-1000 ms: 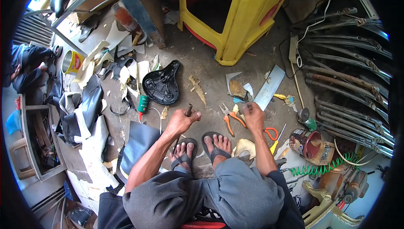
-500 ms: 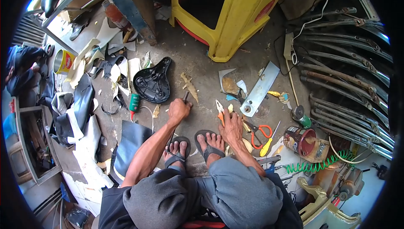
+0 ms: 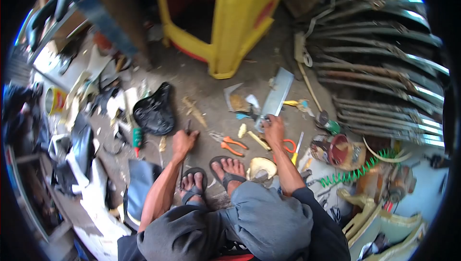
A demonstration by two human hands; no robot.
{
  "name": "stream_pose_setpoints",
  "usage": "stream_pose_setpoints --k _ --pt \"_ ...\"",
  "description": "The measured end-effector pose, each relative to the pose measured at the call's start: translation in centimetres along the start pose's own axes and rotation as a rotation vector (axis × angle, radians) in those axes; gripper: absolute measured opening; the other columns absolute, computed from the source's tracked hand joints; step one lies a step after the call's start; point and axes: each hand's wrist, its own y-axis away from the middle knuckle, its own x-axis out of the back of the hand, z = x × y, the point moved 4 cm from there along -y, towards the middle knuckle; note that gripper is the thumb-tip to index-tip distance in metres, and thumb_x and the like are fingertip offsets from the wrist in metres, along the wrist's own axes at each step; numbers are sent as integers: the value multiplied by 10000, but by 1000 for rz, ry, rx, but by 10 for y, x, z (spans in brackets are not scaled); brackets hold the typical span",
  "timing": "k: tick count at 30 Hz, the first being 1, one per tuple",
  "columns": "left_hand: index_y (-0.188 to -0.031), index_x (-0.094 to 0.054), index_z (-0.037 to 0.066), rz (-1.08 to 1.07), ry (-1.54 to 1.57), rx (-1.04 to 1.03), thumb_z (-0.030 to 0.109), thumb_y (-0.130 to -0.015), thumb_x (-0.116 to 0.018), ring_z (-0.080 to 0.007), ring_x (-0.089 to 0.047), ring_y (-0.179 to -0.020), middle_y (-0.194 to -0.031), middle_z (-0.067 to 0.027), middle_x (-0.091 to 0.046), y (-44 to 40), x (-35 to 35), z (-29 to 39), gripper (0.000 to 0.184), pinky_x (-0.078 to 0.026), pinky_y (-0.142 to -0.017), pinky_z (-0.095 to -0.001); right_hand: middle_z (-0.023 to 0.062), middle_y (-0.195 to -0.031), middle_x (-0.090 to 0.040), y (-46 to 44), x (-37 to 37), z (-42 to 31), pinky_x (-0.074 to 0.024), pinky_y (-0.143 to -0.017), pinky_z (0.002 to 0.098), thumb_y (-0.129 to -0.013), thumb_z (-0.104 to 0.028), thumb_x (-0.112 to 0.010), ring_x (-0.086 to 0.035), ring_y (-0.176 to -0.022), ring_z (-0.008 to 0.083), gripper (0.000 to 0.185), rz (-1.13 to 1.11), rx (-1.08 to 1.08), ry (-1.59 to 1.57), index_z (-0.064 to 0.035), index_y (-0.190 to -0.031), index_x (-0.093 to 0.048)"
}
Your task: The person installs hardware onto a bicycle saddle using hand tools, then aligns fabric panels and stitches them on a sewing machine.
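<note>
My left hand (image 3: 184, 145) is closed around a thin dark rod (image 3: 181, 177), whose ends show above and below the fist; its exact kind is unclear. My right hand (image 3: 273, 131) has its fingers curled at the near end of a flat metal plate (image 3: 278, 95); what they hold is hidden. Orange-handled pliers (image 3: 231, 145) lie on the floor between my hands, jaws apart. Beside my right wrist are orange-handled scissors (image 3: 290, 145), partly covered, and a yellow-handled screwdriver (image 3: 296, 155). A black bicycle saddle (image 3: 156, 110) lies underside up beyond my left hand.
A yellow plastic stool (image 3: 221, 45) stands ahead. Metal tubes (image 3: 379, 74) are stacked at right, near a paint-stained can (image 3: 336, 148) and green coiled hose (image 3: 355, 178). Material scraps (image 3: 96, 179) and a green bottle (image 3: 138, 137) lie at left. A person (image 3: 21, 105) sits at far left.
My right hand has let go of the pliers, which now lie on the floor, and has moved to the metal plate. My left hand still grips the rod. The head view has shifted.
</note>
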Motion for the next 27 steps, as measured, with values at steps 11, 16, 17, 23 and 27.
stream_pose_setpoints --k 11,16,17,23,27 --pt "-931 -752 -12 -115 120 -52 435 -853 -743 -341 -732 -800 -789 -235 -713 22 11 9 453 -524 -742 -444 201 -933 -712 -9 16 9 -526 -775 488 -928 -178 -660 -687 -879 404 158 212 -133 -171 -42 -1006 -680" --pt "-956 -734 -33 -84 138 -61 430 -872 -715 -329 -724 -773 -782 -249 -705 38 12 -3 471 -523 -715 -452 209 -877 -728 -25 35 5 -537 -726 454 -922 -236 -678 -718 -811 347 224 185 -250 -225 -21 -983 -695" --pt "-966 -729 -37 -57 193 -86 419 -878 -706 -329 -722 -768 -777 -253 -702 30 12 7 466 -522 -706 -460 211 -864 -726 -28 43 0 -540 -722 446 -918 -244 -680 -720 -802 323 252 180 -230 -206 1 -974 -690" --pt "-972 -759 -26 -112 301 -79 451 -847 -749 -246 -728 -819 -839 -187 -745 23 0 -10 493 -540 -748 -410 81 -853 -727 -8 4 -19 -567 -660 302 -895 -173 -728 -684 -722 145 334 -102 -386 -688 14 -1169 -690" --pt "-913 -756 -7 -101 276 -46 460 -830 -762 -218 -691 -754 -767 -148 -716 30 14 -2 474 -523 -720 -407 62 -803 -737 -37 54 -68 -556 -657 320 -931 -288 -728 -691 -729 150 336 170 -104 -740 5 -1095 -726"
